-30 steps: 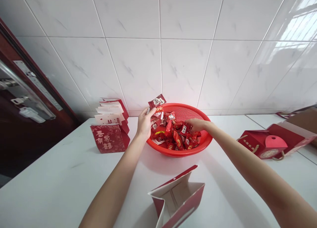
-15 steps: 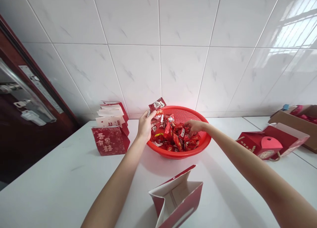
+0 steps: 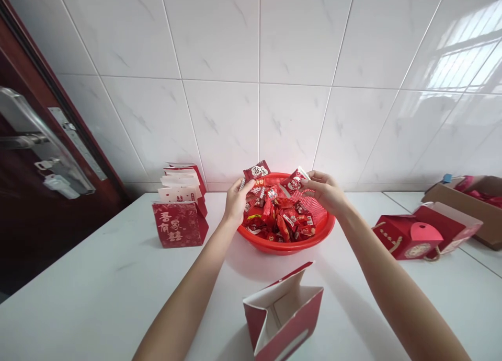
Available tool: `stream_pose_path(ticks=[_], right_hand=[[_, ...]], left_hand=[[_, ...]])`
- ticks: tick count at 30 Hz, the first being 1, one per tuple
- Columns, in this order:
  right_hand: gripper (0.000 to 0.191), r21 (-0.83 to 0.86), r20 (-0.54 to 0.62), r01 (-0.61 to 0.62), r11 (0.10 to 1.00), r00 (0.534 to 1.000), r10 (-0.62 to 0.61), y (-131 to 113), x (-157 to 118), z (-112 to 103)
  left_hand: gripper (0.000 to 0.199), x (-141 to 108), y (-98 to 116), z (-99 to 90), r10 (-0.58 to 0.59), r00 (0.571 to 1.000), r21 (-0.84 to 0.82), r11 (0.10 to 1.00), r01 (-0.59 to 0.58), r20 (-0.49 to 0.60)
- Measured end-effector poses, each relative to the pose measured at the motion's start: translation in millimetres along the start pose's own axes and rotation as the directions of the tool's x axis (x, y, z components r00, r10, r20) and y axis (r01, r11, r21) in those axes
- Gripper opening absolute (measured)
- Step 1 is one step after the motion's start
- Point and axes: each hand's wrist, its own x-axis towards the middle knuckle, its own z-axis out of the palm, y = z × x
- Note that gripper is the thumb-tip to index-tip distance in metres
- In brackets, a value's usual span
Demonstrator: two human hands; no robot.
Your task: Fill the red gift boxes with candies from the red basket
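Over the left rim of a red plastic basket (image 3: 286, 250), my left hand (image 3: 236, 201) is closed on dark red candy packets (image 3: 257, 171) with white lettering. My right hand (image 3: 324, 191), above the basket's right side, pinches another red candy packet (image 3: 295, 181) by its edge. Beneath both hands, a heap of red wrapped candies (image 3: 280, 218) lies inside the basket. An open red gift box (image 3: 288, 319), white inside, stands upright in front of the basket; the part of its inside that shows holds nothing.
Several folded red boxes (image 3: 178, 224) stand in a row at the left. Closed red boxes with rope handles (image 3: 411, 236) sit at the right, beside a brown cardboard carton (image 3: 451, 207). A tiled wall (image 3: 290, 126) rises behind the white counter (image 3: 117, 277).
My right hand has come up out of the candy heap and now holds a red packet above it. My left hand keeps its packets. The view has shifted slightly.
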Motion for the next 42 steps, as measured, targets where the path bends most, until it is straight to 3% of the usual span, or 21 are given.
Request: stream_pose_path(ticks=[4, 10, 13, 18, 26, 33, 39, 42], right_hand=[[0.043, 0.232, 0.034, -0.013, 0.973, 0.999, 0.005, -11.1, -20.8, 28.4], [0.037, 0.256, -0.076, 0.039, 0.966, 0.997, -0.02, -7.3, -35.1, 51.7], [0.03, 0.214, -0.085, 0.08, 0.974, 0.994, -0.063, -0.8, -38.8, 53.4], [0.033, 0.197, 0.008, 0.091, 0.976, 0.995, -0.095, 0.9, -43.8, 51.3], [0.036, 0.114, 0.131, 0.113, 0.987, 0.983, -0.128, -18.1, -57.5, 47.2], [0.036, 0.169, 0.233, 0.103, 0.98, 0.962, -0.141, -38.9, -71.9, 53.9], [0.039, 0.25, 0.204, 0.083, 0.965, 0.969, -0.136, -48.3, -80.6, 61.3], [0.042, 0.241, 0.173, 0.107, 0.965, 0.973, -0.151, -54.0, -86.6, 65.1]], left_hand=[[0.035, -8.1, 0.7, 6.1, 0.042, 0.994, 0.076, 0.996, -0.049, 0.097], [0.025, -23.3, 9.4, 15.8, 0.142, 0.96, 0.182, 0.965, -0.189, 0.243], [0.022, -28.5, 14.9, 17.2, 0.139, 0.955, 0.215, 0.956, -0.198, 0.261], [0.026, -32.9, 24.0, 14.6, 0.119, 0.948, 0.298, 0.931, -0.21, 0.297], [0.04, -47.9, 50.3, 12.9, 0.007, 0.871, 0.363, 0.907, -0.213, 0.492], [0.043, -60.0, 68.6, 11.3, -0.011, 0.84, 0.352, 0.911, -0.215, 0.542], [0.047, -74.9, 85.8, 11.9, -0.029, 0.833, 0.367, 0.906, -0.211, 0.553], [0.044, -90.3, 93.9, 13.0, -0.011, 0.849, 0.449, 0.853, -0.268, 0.528]])
